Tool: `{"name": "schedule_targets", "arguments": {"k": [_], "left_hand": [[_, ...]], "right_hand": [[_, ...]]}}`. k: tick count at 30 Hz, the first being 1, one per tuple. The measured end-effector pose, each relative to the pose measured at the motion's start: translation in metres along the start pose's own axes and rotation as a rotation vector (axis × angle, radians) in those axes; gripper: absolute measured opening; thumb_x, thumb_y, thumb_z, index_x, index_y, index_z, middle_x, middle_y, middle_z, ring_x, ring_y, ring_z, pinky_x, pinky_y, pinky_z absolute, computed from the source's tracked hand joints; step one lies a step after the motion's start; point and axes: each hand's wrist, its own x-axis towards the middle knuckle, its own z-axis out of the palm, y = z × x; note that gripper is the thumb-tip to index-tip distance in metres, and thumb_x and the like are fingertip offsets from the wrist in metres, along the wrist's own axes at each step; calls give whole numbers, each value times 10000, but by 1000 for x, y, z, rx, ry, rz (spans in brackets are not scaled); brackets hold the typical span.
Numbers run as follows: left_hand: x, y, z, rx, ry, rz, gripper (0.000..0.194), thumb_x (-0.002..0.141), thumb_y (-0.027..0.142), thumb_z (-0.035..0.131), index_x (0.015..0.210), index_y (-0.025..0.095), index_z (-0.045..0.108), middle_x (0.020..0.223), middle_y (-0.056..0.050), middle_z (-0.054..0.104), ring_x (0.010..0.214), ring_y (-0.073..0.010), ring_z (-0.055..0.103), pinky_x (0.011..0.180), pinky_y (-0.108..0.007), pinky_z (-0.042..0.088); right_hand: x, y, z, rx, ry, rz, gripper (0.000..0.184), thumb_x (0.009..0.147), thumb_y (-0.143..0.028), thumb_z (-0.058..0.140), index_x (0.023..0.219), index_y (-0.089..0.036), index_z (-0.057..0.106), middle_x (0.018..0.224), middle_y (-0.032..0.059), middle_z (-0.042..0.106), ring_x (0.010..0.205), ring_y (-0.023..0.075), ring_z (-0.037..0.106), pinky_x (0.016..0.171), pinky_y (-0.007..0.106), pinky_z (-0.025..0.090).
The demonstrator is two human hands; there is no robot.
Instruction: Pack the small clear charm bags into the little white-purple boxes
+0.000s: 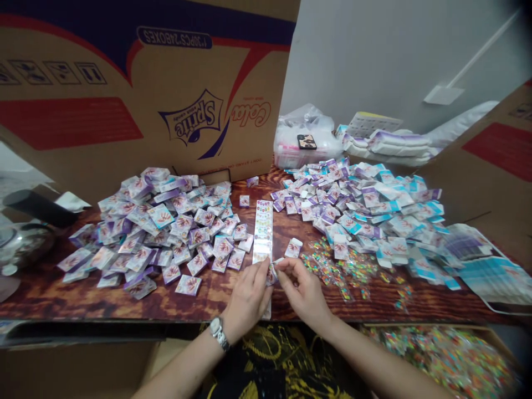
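My left hand (248, 296) and my right hand (303, 291) meet at the table's front edge, both pinching one small purple-and-white packet (272, 272). A long white sticker strip (263, 230) lies just beyond my fingers. A single packet (293, 247) rests beside it. My left wrist carries a watch (218, 331).
A heap of small packets (162, 227) covers the left of the wooden table (41, 291); a flatter heap (366, 213) fills the right. Clear bags of colourful bits (336, 266) lie near my right hand. A big cardboard box (124, 83) stands behind. A box of colourful bags (449, 360) sits lower right.
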Motion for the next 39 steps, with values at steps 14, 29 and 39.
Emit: {"name": "schedule_targets", "arguments": {"k": [14,29,39], "left_hand": [[3,9,-11,-143,-1,-33,576,806,74,444,1349,225,320,1202,-123,503,1094,-227,495,934,-401,439],[-5,5,-1,14,91,18,566,836,109,429,1376,185,277,1252,-152,504,1159,-266,484,966,-431,425],[-3,9,6,204,78,27,691,858,89,379,1448,127,22,1205,-185,518,1099,-281,483,923,-431,431]], "right_hand": [[15,-14,-25,-259,-83,-230,184,873,-203,501,1051,-219,540,1005,79,575,985,213,545,844,377,481],[7,-16,-6,173,13,104,162,850,-292,556,961,-196,623,883,41,655,837,173,621,763,307,513],[5,-24,-4,-123,77,-44,173,839,-168,520,916,-217,668,877,55,636,830,190,605,724,313,504]]}}
